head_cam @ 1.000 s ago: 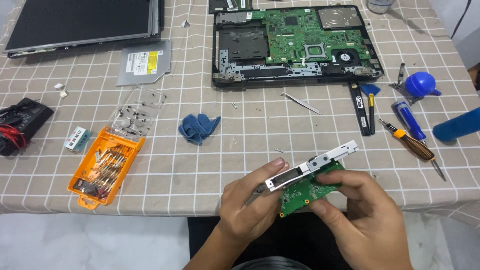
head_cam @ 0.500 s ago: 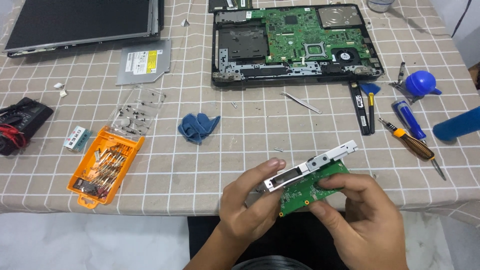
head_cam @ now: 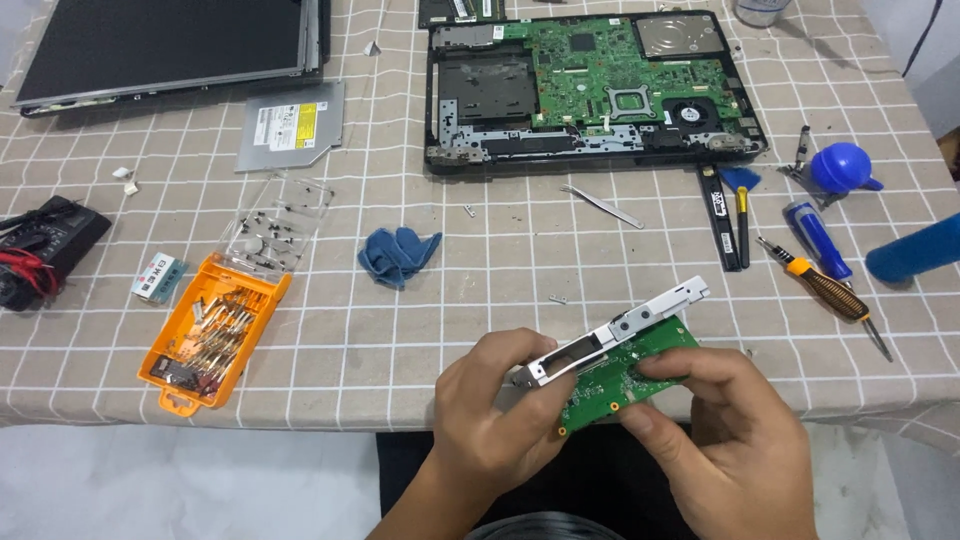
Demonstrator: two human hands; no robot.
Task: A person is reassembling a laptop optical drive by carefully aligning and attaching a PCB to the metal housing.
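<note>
Green circuit board (head_cam: 622,377) with silver bracket (head_cam: 615,328), pinched by closed left hand (head_cam: 497,410) and right hand (head_cam: 722,440) fingers, above checked surface (head_cam: 400,340)

Electronics repair setup, prob. home-based. Bench (head_cam: 560,270) w/ checked cloth carries opened laptop chassis (head_cam: 590,90) at far edge, detached screen panel (head_cam: 160,45) at far-left corner, multimeter (head_cam: 45,245) at left edge, orange bit case (head_cam: 215,330), screwdrivers (head_cam: 825,290) at right.

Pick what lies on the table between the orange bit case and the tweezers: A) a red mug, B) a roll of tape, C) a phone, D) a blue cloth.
D: the crumpled blue cloth lies on the checked tablecloth, right of the orange bit case and left of the tweezers.
</note>
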